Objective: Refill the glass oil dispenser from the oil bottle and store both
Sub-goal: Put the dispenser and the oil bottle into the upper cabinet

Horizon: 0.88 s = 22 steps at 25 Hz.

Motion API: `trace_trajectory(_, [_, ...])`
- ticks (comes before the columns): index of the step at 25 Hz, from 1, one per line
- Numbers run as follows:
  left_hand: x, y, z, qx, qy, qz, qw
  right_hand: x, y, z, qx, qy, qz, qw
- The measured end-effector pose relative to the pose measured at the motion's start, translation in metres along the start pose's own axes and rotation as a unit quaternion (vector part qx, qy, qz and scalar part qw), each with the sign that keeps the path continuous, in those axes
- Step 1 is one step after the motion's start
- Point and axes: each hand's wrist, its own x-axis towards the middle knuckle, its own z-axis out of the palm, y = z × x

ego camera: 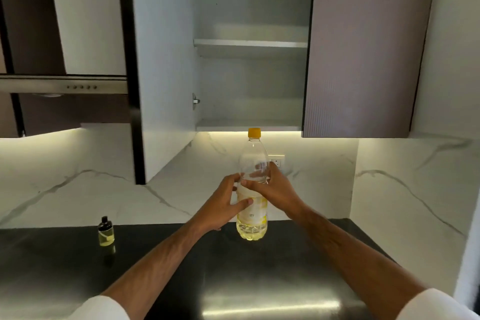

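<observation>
The glass oil dispenser [106, 232] stands upright at lower left of the frame on the dark surface [259, 280], black cap uppermost, well apart from both hands and untouched.

The left hand [223, 204] wraps the labelled mid-body of the oil bottle [252, 189] at frame centre, thumb across the front. The right hand [275, 187] wraps the clear upper body from the other side. Both grips are closed around the bottle. Whether its base rests on the surface or is just above it cannot be told.

Bottle long axis: vertical. The yellow cap [254, 132] points up, toward the lower shelf [246, 125] of the open cabinet.

Hazards, as judged:
- The thin plastic wall may flex under pressure and slip.
- Oil sits low in the bottle; tilting shifts the weight.
- During a lift to the shelf, the cap may strike the shelf edge.
- The dispenser stands apart and could be knocked by a forearm.
</observation>
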Motion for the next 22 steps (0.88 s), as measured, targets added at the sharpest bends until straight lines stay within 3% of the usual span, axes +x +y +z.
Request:
trace_trajectory(6, [0.105, 0.027, 0.015, 0.044, 0.032, 0.022, 0.998, 0.096, 0.019, -0.069, 0.009, 0.011, 0.011, 1.000])
trace_trajectory(14, [0.223, 0.011, -0.013, 0.127, 0.076, 0.055, 0.987, 0.196, 0.014, -0.107, 0.021, 0.060, -0.026, 0.998])
trace_trajectory(18, [0.279, -0.002, -0.030, 0.265, 0.120, 0.069, 0.954, 0.245, 0.003, -0.118, 0.016, 0.097, -0.044, 0.994])
trace_trajectory(22, [0.318, -0.023, -0.044, 0.402, 0.088, 0.067, 0.909, 0.287, 0.003, -0.124, -0.002, 0.118, -0.048, 0.992])
